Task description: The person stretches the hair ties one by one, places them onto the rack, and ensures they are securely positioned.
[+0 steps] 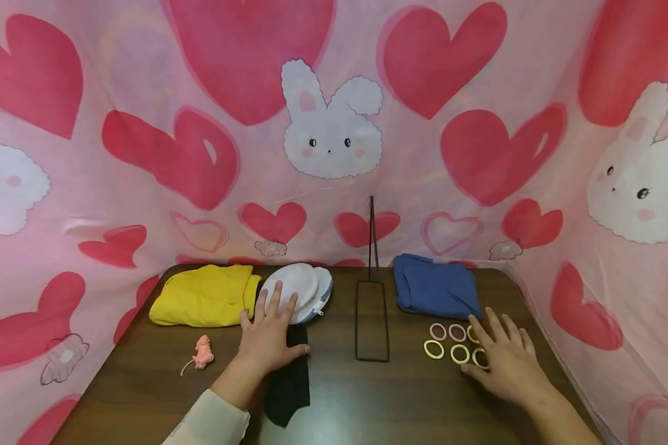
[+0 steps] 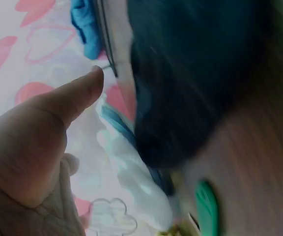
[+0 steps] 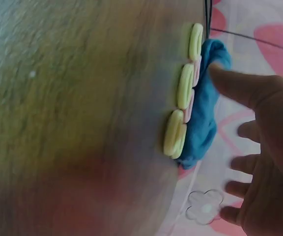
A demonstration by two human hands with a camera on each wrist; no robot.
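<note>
My left hand [image 1: 267, 337], fingers spread, is over a black cloth [image 1: 289, 386] and the near side of a white round zip pouch [image 1: 289, 287]. Nothing is held in it; touching or hovering cannot be told. On the right, my right hand [image 1: 509, 361] is spread beside several small rings, a yellow one [image 1: 433, 350] and a pink one [image 1: 437, 332] among them. It partly covers the rightmost rings in the head view. The right wrist view shows its fingers apart and holding nothing, with the yellow rings [image 3: 185, 86] beyond the thumb.
A folded yellow cloth [image 1: 206, 296] and a folded blue cloth [image 1: 436, 287] lie along the back. Between them stands a black wire stand [image 1: 372, 358]. A pink mouse figure [image 1: 203, 352] lies at left. The left wrist view shows a green item [image 2: 208, 206] of unclear kind.
</note>
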